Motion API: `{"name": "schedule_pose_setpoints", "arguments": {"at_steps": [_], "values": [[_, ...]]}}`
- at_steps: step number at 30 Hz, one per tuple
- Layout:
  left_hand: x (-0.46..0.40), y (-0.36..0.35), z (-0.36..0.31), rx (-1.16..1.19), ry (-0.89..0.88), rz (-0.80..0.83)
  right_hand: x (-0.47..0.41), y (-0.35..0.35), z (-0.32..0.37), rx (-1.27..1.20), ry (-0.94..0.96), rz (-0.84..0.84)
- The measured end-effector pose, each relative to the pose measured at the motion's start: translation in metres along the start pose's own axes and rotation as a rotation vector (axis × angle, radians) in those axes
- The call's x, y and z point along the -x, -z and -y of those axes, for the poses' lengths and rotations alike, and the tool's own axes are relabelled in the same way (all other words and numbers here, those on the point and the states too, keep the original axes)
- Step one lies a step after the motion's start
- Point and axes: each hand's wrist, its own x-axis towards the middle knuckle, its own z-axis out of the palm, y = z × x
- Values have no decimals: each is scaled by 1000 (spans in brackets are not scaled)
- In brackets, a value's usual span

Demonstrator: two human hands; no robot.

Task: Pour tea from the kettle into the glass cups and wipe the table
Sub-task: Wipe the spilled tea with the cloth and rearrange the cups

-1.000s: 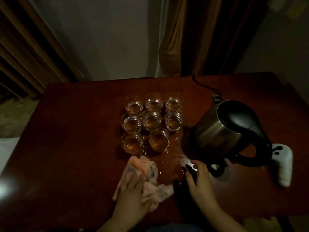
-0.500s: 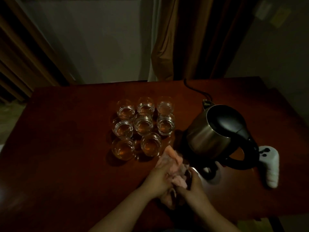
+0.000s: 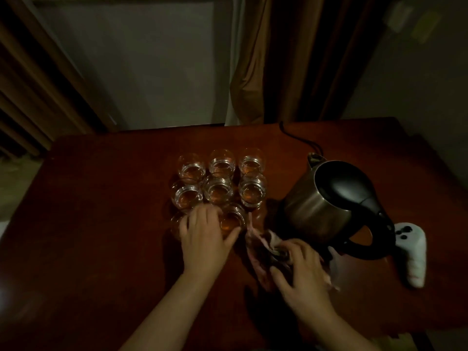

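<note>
While the right hand (image 3: pixel 301 272) bunches the pink cloth (image 3: pixel 263 249) at lower centre to wipe the table (image 3: pixel 101 224), the left hand (image 3: pixel 205 231), fingers loosely spread, steadies the front glass cups (image 3: pixel 233 219); the kettle (image 3: pixel 326 206) stands at right.

A dim home room — likely a living or hotel room.
Brown curtains (image 3: pixel 266 59) hang behind a dark wooden desk (image 3: pixel 101 211) carrying an electric kettle (image 3: pixel 326 206) and glass cups (image 3: pixel 220 178).

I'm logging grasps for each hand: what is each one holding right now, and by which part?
The right hand grips the crumpled pink cloth at its near end. The left hand holds nothing, fingers over the front glass cups.
</note>
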Motion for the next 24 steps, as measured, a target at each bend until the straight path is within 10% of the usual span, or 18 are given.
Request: {"name": "schedule_pose_setpoints", "arguments": {"at_steps": [7,24], "values": [[-32,-20,-6,-301,43,318,-2,-39,-6,488,108,200],[-50,56,12,-38,167,54,-76,-59,25,482,194,299]]}}
